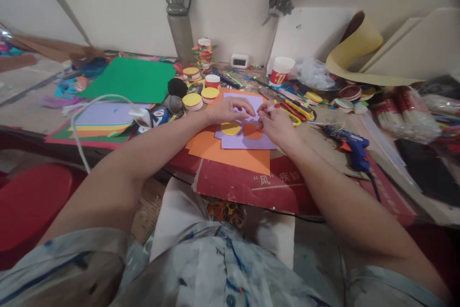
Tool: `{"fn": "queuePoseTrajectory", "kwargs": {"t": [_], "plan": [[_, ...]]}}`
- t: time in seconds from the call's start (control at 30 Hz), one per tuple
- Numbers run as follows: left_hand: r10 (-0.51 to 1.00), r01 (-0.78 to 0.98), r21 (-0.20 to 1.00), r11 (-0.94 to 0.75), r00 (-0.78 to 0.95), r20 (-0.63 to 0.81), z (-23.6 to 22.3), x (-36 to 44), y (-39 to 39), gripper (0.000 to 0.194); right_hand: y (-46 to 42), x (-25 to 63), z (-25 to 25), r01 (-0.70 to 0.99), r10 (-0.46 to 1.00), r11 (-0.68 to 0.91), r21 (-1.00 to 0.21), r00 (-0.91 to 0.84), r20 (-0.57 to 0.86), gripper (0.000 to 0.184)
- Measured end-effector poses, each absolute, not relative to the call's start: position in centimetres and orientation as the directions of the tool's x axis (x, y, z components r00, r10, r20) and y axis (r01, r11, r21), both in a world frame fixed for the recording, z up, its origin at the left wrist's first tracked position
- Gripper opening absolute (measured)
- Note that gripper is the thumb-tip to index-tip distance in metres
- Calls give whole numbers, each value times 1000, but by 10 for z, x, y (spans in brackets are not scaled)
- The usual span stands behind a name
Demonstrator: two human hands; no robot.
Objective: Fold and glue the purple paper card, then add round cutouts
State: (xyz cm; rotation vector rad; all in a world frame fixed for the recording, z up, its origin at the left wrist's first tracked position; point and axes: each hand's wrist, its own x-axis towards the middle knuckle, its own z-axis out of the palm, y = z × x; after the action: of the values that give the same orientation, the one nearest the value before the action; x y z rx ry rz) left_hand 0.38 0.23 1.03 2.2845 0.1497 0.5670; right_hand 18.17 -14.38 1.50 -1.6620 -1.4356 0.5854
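Observation:
My right hand is closed around a slim white pen-like stick with red and yellow at its end. My left hand hovers over or rests on the purple sheets, its fingers bent and apart; nothing clear shows between them. A yellow disc and an orange disc lie on the purple sheets, below the hands. Larger orange sheets spread out underneath. Whether the left fingertips touch the paper is hard to tell.
Lidded paper tubs and scissors with yellow handles sit behind the hands. A blue glue gun lies right, with its cord hanging over the edge. Left are green sheet and a white cable. A grey bottle stands behind.

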Motion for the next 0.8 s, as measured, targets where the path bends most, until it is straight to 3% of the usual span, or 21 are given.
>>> {"fn": "queuePoseTrajectory", "kwargs": {"t": [0.17,0.4,0.67,0.8], "plan": [[265,39,534,-845,897,354,30,-8,-4,17,-143,183,15,597,955,-22,-802,249,160,14],[235,134,355,-925,937,258,20,-38,-33,23,-142,188,8,582,954,1,-813,244,176,9],[168,88,382,-920,969,181,16,-45,-25,13,-146,191,7,572,948,8,-820,256,188,13],[160,73,364,-929,964,213,14,-48,-28,15,-155,189,18,596,890,140,-791,274,365,22]]}}
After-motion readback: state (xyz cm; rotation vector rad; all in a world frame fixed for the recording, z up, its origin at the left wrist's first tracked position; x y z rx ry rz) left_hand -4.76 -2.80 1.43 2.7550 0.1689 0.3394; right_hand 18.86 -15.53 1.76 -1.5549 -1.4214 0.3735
